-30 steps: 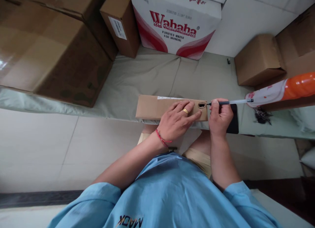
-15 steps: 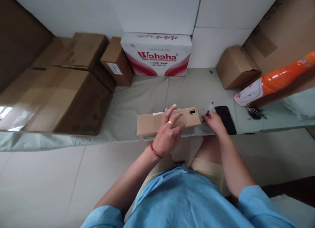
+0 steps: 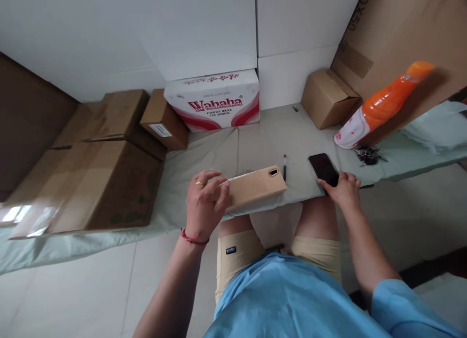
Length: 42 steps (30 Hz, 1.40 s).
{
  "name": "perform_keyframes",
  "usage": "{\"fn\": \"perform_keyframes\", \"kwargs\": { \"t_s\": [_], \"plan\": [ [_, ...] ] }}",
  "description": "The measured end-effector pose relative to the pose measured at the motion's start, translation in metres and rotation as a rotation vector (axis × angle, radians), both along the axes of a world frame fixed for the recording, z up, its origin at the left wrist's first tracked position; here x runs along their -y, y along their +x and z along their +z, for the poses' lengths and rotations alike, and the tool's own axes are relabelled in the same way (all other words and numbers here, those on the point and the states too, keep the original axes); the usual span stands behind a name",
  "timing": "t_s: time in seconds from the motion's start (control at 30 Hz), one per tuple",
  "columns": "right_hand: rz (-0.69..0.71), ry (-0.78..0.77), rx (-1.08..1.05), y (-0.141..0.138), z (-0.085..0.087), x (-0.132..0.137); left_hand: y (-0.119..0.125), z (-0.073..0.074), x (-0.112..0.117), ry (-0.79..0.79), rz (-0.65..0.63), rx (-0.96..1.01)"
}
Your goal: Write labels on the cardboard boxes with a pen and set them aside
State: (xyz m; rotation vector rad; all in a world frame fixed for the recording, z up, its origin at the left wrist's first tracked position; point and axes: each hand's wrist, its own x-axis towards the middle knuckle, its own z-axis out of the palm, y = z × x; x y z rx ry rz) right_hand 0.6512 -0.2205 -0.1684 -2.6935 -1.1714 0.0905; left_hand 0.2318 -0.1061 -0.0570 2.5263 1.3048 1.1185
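Note:
A small brown cardboard box (image 3: 255,185) with an oval dark hole near its right end lies at the cloth-covered edge in front of me. Over its left end is my left hand (image 3: 207,199), ringed and with a red bracelet, its fingers loosely bent and apart; whether it touches the box I cannot tell. To the right, my right hand (image 3: 343,188) grips the near end of a black phone (image 3: 324,168), thumb on one side and fingers on the other. Between box and phone, close to the box, a pen (image 3: 285,168) lies on the cloth.
A white and red Wahaba carton (image 3: 219,107) stands at the wall, beside a narrow brown box (image 3: 166,121). Large cartons (image 3: 98,182) fill the left. On the right are an orange bottle (image 3: 383,107), keys (image 3: 368,155) and a brown box (image 3: 328,99).
My right hand has let go of the pen, now lying by the box, and taken hold of the phone. My left hand has moved left along the box. The view has shifted.

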Motion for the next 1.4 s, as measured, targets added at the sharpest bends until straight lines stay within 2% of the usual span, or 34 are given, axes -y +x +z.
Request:
{"fn": "perform_keyframes", "kwargs": {
  "t_s": [0.1, 0.17, 0.33, 0.5, 0.6, 0.67, 0.8, 0.93, 1.03, 1.2, 1.4],
  "plan": [
    [0.025, -0.08, 0.01, 0.001, 0.006, -0.004, 0.007, -0.011, -0.001, -0.111, -0.138, -0.131],
    [0.017, -0.127, 0.021, -0.001, 0.011, -0.01, 0.014, -0.016, 0.003, -0.102, -0.196, -0.253],
    [-0.031, -0.187, 0.009, -0.005, 0.017, -0.021, 0.022, -0.018, 0.008, 0.001, -0.177, -0.327],
    [-0.086, -0.078, -0.058, -0.004, 0.017, -0.019, 0.021, -0.016, 0.008, 0.006, -0.172, -0.325],
    [-0.114, -0.02, -0.198, 0.0, 0.019, -0.01, 0.021, -0.016, 0.008, -0.003, -0.164, -0.314],
    [-0.111, 0.076, -0.336, -0.004, 0.022, 0.0, 0.022, -0.016, 0.009, -0.009, -0.158, -0.313],
    [0.012, 0.327, -0.5, -0.045, 0.04, 0.022, 0.023, -0.017, 0.008, -0.002, -0.159, -0.317],
    [0.241, 0.519, -0.348, -0.105, 0.071, 0.031, 0.021, -0.018, 0.007, -0.014, -0.152, -0.326],
    [0.367, 0.592, -0.249, -0.137, 0.086, 0.026, 0.017, -0.018, 0.006, -0.043, -0.189, -0.337],
    [0.431, 0.646, -0.165, -0.162, 0.091, 0.016, 0.009, -0.014, 0.002, -0.07, -0.302, -0.416],
    [0.398, 0.644, -0.155, -0.181, 0.087, 0.013, 0.009, -0.014, -0.001, -0.07, -0.313, -0.435]
  ]
}}
